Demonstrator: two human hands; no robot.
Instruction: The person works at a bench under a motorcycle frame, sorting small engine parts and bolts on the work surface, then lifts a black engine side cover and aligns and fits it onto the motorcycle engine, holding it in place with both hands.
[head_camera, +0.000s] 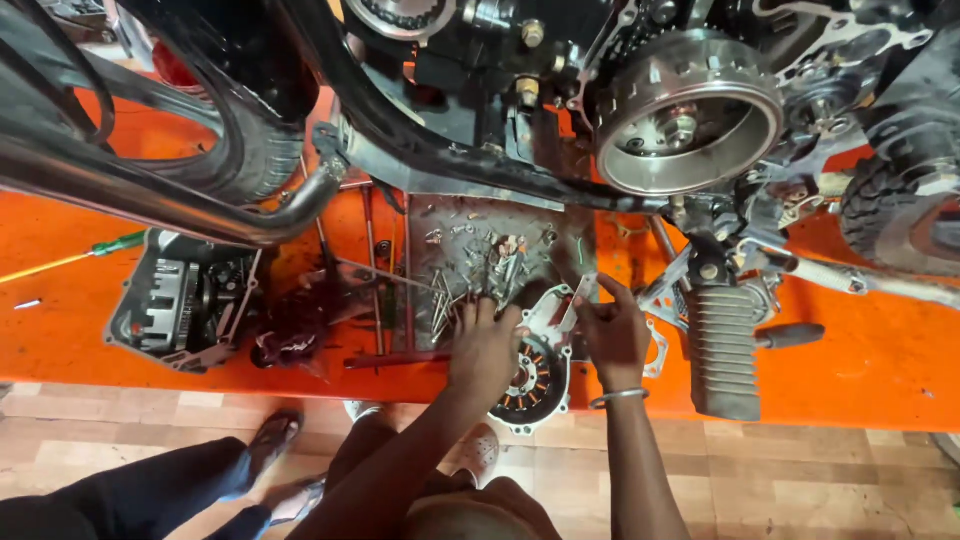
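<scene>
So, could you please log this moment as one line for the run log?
left hand: on loose bolts in metal tray | right hand: holding small metal piece | engine cover: under both hands

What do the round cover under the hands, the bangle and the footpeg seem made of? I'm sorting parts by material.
Round cover: likely cast aluminium, dull silver-grey with bolt lugs, coppery windings inside. Bangle on the right hand: polished metal, bright thin shine. Footpeg: looks like ribbed grey rubber or metal, matte; hard to tell. The left hand rests among steel-looking bolts.
</scene>
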